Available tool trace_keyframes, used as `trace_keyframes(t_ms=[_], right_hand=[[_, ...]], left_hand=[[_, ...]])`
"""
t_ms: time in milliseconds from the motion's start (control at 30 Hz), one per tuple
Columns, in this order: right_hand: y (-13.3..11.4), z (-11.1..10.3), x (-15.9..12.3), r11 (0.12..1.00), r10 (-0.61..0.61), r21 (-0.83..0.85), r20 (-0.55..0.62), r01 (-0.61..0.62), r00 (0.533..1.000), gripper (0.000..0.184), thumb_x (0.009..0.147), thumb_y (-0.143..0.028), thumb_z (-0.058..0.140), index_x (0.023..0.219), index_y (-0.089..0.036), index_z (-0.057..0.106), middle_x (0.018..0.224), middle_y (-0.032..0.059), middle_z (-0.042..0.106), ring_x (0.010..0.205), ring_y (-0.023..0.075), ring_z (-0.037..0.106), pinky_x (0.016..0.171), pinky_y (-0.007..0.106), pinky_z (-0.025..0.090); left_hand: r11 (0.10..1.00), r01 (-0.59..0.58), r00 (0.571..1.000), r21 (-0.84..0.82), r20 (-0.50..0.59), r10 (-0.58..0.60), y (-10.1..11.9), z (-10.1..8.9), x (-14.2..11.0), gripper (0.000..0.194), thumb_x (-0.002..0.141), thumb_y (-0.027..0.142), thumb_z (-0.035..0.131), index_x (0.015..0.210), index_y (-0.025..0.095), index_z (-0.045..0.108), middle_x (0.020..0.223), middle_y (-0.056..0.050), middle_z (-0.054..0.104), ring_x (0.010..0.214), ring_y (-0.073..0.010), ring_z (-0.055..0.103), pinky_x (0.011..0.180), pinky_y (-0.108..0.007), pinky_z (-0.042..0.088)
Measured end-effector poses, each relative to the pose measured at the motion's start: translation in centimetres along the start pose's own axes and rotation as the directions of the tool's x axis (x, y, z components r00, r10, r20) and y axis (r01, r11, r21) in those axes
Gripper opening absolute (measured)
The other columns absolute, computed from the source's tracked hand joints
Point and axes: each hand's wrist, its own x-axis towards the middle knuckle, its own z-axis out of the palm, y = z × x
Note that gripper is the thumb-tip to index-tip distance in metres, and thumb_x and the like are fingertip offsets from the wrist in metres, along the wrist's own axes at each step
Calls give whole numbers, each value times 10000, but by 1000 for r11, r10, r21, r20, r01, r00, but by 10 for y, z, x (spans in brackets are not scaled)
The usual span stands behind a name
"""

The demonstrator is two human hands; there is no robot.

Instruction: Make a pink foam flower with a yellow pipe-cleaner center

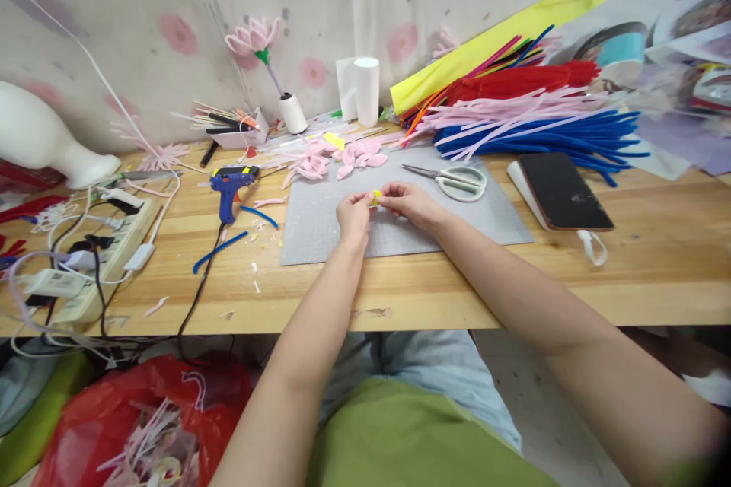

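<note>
Above the grey cutting mat point(320, 236), my left hand point(354, 214) and my right hand point(408, 203) meet with their fingers pinched on a small yellow piece point(376, 198). Its exact kind is too small to make out, and the fingertips cover part of it. Just beyond my hands lie pink fuzzy petals point(361, 156) at the mat's back edge. To the right of my right hand rest scissors point(461, 183) with pale handles, lying on the mat. A blue glue gun point(229, 189) stands on the table left of the mat.
Bundles of blue pipe cleaners point(537, 138) and pink ones lie back right, near a phone point(563, 190). A pink flower point(255, 38) stands in a white holder at the back. A power strip point(108, 266) with tangled cables sits left. Below hangs a red bag point(142, 380) of scraps.
</note>
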Motion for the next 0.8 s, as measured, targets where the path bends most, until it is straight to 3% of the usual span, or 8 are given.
trace_keyframes(t_ms=[233,367,500,600,667,800], right_hand=[[1,9,2,995,-3,98,-61,9,998,437,513,-482,781,663,-172,511,492,-67,462,428,41,358,407,192,244],[-5,1,-2,999,41,-7,-64,-42,997,380,571,-438,771,671,-169,521,492,-57,481,435,50,398,423,193,305],[-9,-9,-4,985,73,-155,-7,-73,997,292,647,-366,736,652,-161,529,482,-53,468,436,50,396,429,192,312],[-11,-13,-6,970,72,-231,8,-68,997,255,683,-350,707,662,-155,544,505,-47,476,450,50,405,437,189,323],[-13,-14,-7,963,73,-264,32,-62,997,250,694,-358,698,672,-152,557,523,-38,492,466,54,422,448,188,342],[-15,-15,-8,969,72,-242,55,-57,996,246,745,-380,649,698,-148,583,568,-15,518,488,60,444,456,188,369]], left_hand=[[994,41,999,-104,12,-40,5,-2,-3,99,671,124,662,630,129,572,647,-8,606,630,-94,590,689,-263,484],[998,53,990,33,126,-57,11,-7,-1,109,673,176,677,638,137,582,673,-17,626,636,-97,587,669,-258,493],[969,-25,979,244,203,-26,15,-14,1,130,675,248,698,641,147,624,674,-24,634,634,-112,588,637,-259,489],[949,-75,960,307,281,-15,12,-17,3,95,664,224,708,657,148,652,673,-29,641,625,-116,588,620,-256,482],[948,-93,960,306,279,4,9,-16,5,76,670,196,696,642,142,650,655,-28,637,604,-114,579,614,-261,479],[957,-107,983,268,174,61,6,-15,9,113,676,164,674,582,136,619,584,0,602,579,-103,553,629,-262,478]])
